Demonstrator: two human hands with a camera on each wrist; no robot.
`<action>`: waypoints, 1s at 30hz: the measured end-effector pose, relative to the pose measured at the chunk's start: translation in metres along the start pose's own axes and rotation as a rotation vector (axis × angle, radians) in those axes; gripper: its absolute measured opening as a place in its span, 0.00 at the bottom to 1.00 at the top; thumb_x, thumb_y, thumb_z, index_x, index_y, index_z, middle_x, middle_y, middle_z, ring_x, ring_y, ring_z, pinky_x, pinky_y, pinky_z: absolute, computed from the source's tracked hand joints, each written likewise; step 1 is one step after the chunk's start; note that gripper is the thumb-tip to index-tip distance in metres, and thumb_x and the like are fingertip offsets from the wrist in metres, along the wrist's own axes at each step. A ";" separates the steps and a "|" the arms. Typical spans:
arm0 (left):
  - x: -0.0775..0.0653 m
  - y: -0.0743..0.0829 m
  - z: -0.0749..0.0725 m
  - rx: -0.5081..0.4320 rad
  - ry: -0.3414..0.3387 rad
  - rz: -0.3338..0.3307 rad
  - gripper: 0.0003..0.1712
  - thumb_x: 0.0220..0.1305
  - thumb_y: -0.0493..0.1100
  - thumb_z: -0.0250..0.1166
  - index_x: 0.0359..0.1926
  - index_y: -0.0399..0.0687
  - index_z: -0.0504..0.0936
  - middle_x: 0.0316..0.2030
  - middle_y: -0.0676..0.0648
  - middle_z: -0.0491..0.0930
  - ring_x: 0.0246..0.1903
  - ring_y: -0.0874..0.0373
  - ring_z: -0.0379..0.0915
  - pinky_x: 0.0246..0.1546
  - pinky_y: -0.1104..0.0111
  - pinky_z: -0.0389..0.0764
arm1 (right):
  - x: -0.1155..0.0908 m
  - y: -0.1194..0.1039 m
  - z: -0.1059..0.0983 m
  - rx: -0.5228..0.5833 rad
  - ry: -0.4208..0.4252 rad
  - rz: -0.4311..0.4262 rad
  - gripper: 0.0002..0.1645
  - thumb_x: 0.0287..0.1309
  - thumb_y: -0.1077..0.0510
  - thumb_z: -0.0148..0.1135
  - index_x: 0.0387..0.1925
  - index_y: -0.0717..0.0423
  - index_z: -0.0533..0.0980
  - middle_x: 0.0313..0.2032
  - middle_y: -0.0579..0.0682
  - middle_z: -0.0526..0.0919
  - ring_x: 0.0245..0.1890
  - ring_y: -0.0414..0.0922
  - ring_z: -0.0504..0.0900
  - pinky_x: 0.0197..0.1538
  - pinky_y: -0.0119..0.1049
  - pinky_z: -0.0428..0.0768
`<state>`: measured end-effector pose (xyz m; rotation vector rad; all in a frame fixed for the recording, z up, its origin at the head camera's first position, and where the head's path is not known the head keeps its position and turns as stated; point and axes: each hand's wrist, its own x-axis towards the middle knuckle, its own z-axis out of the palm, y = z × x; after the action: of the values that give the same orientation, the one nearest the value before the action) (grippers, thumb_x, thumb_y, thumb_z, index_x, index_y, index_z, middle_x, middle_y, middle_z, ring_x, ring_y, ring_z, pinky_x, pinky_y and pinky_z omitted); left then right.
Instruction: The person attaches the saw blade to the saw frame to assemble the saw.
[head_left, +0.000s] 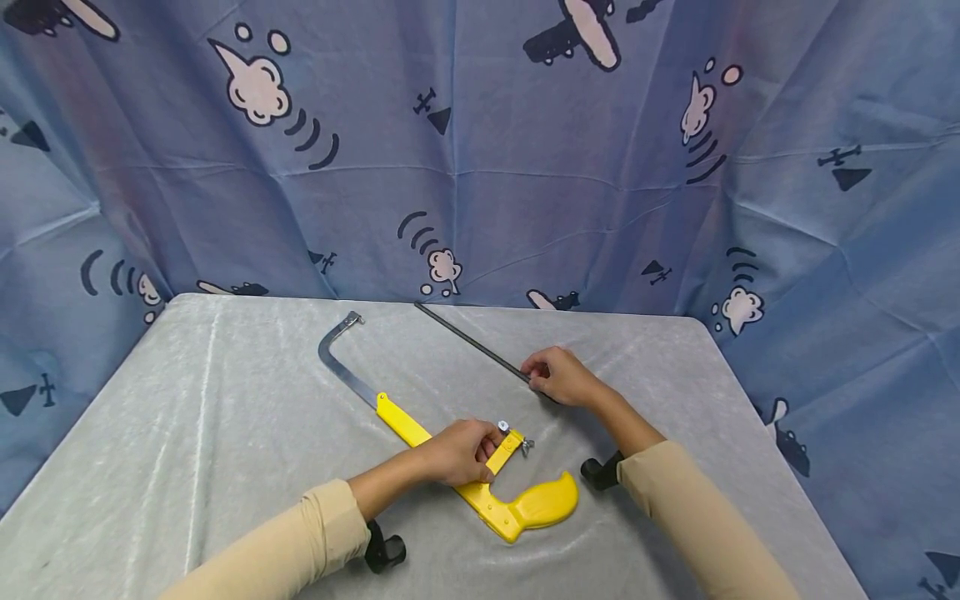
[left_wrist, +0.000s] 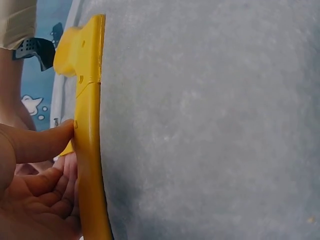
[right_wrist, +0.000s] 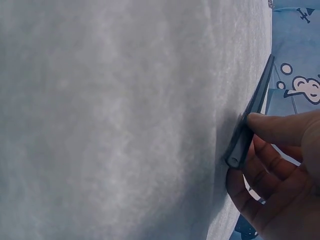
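Presently, the fingers of the left hand are gripping the yellow saw frame, around the middle of the bench; its handle points toward four o'clock. At two o'clock from this hand, the right hand's fingers pinch a thin dark strip, whose far end points toward ten.

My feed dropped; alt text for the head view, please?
Left hand holds a yellow hacksaw frame, no blade fitted; right hand pinches a thin dark strip near its closer end. A patterned blue curtain hangs behind the pale table.
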<state>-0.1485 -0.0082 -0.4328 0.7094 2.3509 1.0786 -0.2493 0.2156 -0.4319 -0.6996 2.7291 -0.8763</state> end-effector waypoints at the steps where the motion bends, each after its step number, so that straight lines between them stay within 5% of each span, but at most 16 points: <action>1: 0.000 0.000 0.000 0.003 0.001 0.000 0.19 0.49 0.27 0.75 0.41 0.38 0.77 0.30 0.49 0.74 0.31 0.62 0.69 0.34 0.74 0.72 | 0.000 0.000 0.000 -0.003 0.000 -0.006 0.09 0.56 0.73 0.61 0.40 0.68 0.82 0.28 0.50 0.81 0.30 0.42 0.75 0.38 0.37 0.74; 21: -0.003 0.001 0.000 0.000 -0.017 0.013 0.20 0.52 0.27 0.73 0.42 0.39 0.74 0.31 0.49 0.72 0.32 0.61 0.67 0.35 0.73 0.71 | -0.002 -0.004 -0.005 0.206 -0.139 0.091 0.13 0.66 0.68 0.57 0.49 0.70 0.80 0.44 0.59 0.85 0.41 0.46 0.80 0.45 0.39 0.78; 30: -0.003 -0.002 -0.001 0.012 -0.030 0.041 0.19 0.53 0.28 0.72 0.44 0.39 0.74 0.32 0.50 0.72 0.32 0.61 0.68 0.35 0.73 0.71 | -0.003 -0.004 -0.007 0.309 -0.182 0.175 0.16 0.67 0.65 0.57 0.53 0.69 0.78 0.46 0.58 0.84 0.39 0.42 0.78 0.43 0.36 0.77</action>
<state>-0.1468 -0.0116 -0.4329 0.7762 2.3290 1.0644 -0.2475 0.2170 -0.4238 -0.4470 2.3806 -1.0995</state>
